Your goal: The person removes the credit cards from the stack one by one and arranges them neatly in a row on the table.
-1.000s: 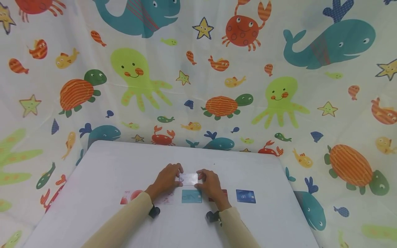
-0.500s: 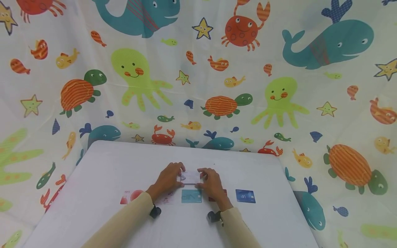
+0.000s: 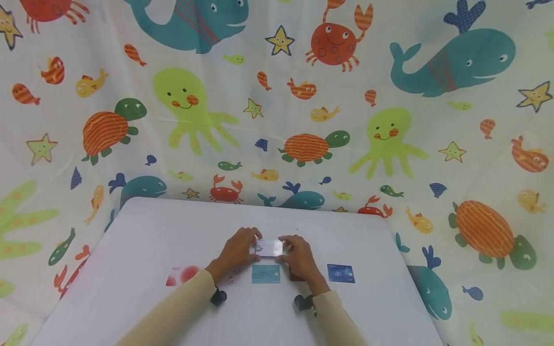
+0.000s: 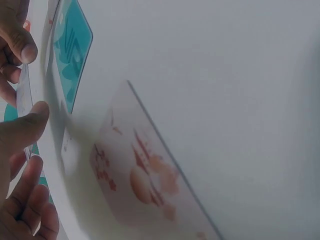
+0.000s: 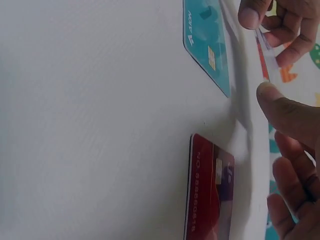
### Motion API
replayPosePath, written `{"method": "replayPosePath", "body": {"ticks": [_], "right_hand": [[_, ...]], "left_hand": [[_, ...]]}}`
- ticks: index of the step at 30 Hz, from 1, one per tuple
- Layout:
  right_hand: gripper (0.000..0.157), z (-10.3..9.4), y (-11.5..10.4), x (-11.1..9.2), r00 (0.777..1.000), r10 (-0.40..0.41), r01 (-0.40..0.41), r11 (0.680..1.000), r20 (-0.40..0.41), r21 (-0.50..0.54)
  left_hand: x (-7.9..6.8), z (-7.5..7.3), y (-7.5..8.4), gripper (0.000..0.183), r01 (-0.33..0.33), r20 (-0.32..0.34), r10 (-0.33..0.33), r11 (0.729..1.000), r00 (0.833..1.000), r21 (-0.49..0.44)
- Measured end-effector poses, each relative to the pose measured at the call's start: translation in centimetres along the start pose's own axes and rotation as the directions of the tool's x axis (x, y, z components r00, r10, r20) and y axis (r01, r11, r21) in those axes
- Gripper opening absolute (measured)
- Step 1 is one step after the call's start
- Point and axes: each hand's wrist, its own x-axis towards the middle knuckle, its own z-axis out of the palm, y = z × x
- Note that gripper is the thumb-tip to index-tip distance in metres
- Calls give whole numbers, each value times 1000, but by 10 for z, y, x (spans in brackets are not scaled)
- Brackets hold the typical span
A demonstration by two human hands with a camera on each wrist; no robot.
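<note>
A pale, shiny card (image 3: 269,248) is held up by both hands near the middle of the table. My left hand (image 3: 239,249) pinches its left end between thumb and fingers. The right hand (image 3: 299,257) grips the opposite end in the same way. From the left wrist the card (image 4: 23,92) appears almost edge-on, so its printing is hard to make out. Just below the hands lies a teal card (image 3: 266,274). A dark red card (image 5: 210,190) lies under the right wrist, partly hidden in the head view. Beneath the left wrist is a white card with reddish flowers (image 4: 140,175).
At the row's left end lies a card with red circles (image 3: 175,277), partly behind the left sleeve. A blue card (image 3: 341,273) ends the row at right. The white table (image 3: 381,307) backs onto a curtain (image 3: 277,96) printed with sea animals.
Both hands have shifted slightly to the right with the pale card between them. Its shine has varied, as if its tilt changed a little. The cards on the table have stayed in place.
</note>
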Motion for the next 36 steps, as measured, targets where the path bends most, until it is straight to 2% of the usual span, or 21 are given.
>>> {"method": "replayPosePath", "body": {"ticks": [4,12,23,36], "right_hand": [[55,-5,1,-3,1000,2,-2,1000,3,9],[52,-11,4,-11,998,54,-55,998,17,36],[52,-18,10,-14,998,57,-58,998,23,40],[52,-27,17,-19,998,62,-63,997,22,51]], "left_hand": [[-1,2,1,56,-12,-8,12,1000,1000,-7],[-3,6,3,58,-26,-18,26,1000,1000,-8],[-4,9,11,55,-25,-55,24,1000,998,-14],[-3,11,19,53,-50,-26,49,999,998,-20]]}}
